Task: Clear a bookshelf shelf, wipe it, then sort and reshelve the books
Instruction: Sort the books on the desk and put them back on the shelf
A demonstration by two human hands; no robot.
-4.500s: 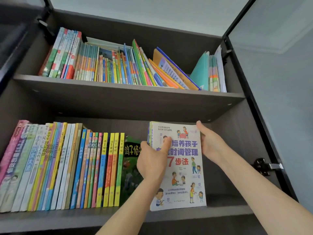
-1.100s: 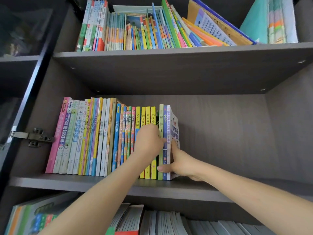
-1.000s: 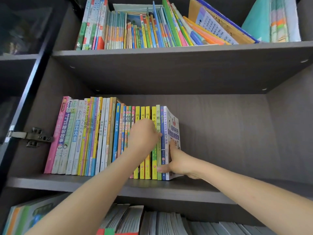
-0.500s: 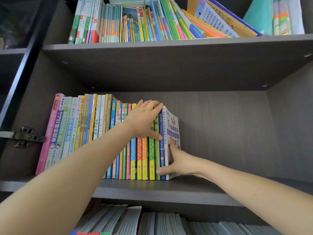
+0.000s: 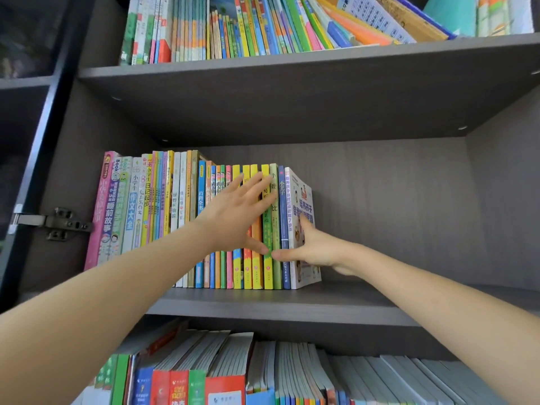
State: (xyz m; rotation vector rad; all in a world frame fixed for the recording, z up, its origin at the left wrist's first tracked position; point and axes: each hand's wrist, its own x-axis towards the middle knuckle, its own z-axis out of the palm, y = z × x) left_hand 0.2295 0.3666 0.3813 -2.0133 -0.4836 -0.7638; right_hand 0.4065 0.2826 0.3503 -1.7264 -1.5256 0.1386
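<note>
Books [image 5: 175, 200] partly hidden behind flat left hand [image 5: 236, 214]

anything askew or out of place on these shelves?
Top shelf only: the orange and blue books toward its right slump steeply leftward onto upright neighbours. The middle-shelf row stands upright, left hand flat on the spines, right hand pressing the white end book on its cover.
</note>
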